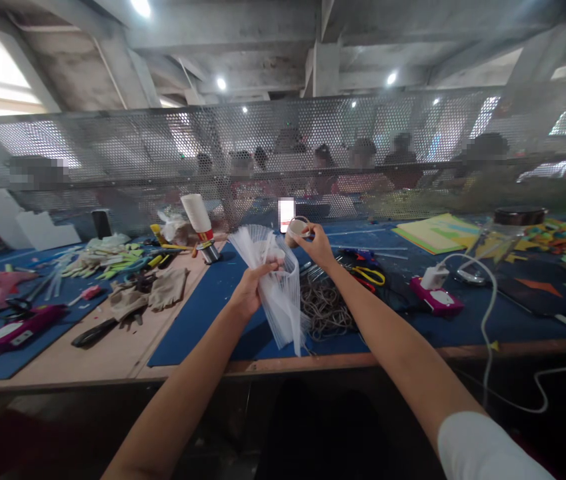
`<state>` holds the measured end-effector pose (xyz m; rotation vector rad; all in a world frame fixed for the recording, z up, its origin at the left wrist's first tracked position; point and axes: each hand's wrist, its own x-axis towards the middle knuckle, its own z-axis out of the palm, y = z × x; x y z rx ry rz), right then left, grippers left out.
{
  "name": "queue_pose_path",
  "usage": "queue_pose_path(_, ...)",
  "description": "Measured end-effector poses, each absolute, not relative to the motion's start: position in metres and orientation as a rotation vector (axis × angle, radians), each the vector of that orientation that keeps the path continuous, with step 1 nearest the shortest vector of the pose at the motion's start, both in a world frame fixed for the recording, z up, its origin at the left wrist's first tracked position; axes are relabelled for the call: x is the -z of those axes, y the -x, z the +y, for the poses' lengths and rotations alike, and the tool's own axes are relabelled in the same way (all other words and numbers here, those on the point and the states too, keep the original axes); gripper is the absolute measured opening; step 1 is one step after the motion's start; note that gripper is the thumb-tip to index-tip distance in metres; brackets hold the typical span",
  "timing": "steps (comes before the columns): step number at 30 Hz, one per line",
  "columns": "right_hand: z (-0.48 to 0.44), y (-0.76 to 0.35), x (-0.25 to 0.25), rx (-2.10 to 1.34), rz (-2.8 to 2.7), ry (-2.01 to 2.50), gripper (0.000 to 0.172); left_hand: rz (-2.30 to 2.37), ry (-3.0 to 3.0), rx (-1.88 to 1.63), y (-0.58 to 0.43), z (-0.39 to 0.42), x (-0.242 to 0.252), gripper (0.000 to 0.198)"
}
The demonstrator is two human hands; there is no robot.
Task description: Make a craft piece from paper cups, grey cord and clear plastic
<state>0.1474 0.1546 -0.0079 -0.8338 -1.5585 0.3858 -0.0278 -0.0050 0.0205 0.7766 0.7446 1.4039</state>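
Observation:
My left hand [251, 288] is closed around a sheer white pleated mesh [283, 300], which fans out above the fingers and hangs below them. Farther forward, my right hand [319, 245] pinches the rim of a round, hollow, tan thing [295, 233]; I cannot tell whether it is a tape roll or a cup. A lit phone [287, 215] stands upright just behind it. Under my right forearm lies a tangled heap of grey-brown cord [327, 308], partly hidden by the mesh. Yellow-handled scissors [370, 275] lie to the right of that forearm.
Stacked paper cups [195, 213] lean above a metal spool [209, 252]. Work gloves [167, 290] and a pink glue gun [7, 285] lie left. A magenta power strip [437, 297] with a white cable [490, 287], coloured sheets [437, 233] and a clear jar [500, 243] are right.

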Motion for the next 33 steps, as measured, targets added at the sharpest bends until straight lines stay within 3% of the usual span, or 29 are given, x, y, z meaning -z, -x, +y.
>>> queue_pose_path(19,0.162,-0.153,0.019,-0.249,-1.736,1.138,0.032,0.738,-0.818,-1.396,0.029,-0.004,-0.018,0.026)
queue_pose_path(33,0.157,-0.154,0.023,-0.208,-1.889,1.347,0.036,0.793,-0.760,-1.401,0.026,-0.005,-0.022,0.036)
